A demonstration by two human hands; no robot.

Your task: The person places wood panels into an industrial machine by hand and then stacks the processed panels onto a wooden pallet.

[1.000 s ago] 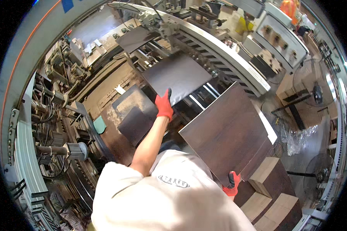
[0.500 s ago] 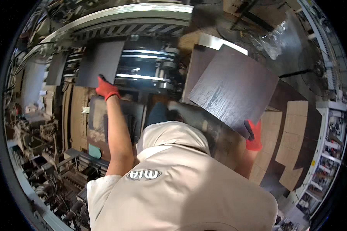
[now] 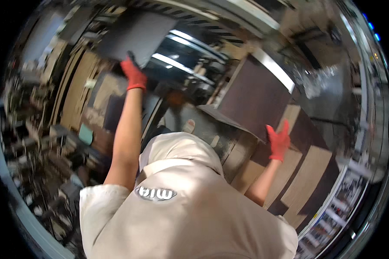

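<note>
metal bars, bright and parallel, run through the large machine beyond the person's left hand. to the right, stepped tan-and-brown boards occupy the area around the right forearm. a brown panel lies just beyond the right hand, a white strip along its far right edge; a thin, tilted edge shows on its near side, and whether this is a separate panel cannot be told. a dark panel lies over the machine, left of the bars. clear plastic wrap is past the white strip. left hand, red-gloved: at the near edge of the dark panel; whether it grips cannot be determined. right hand, red-gloved: released, fingers spread, by the brown panel's near corner; contact cannot be confirmed. a small teal piece lies at left.
</note>
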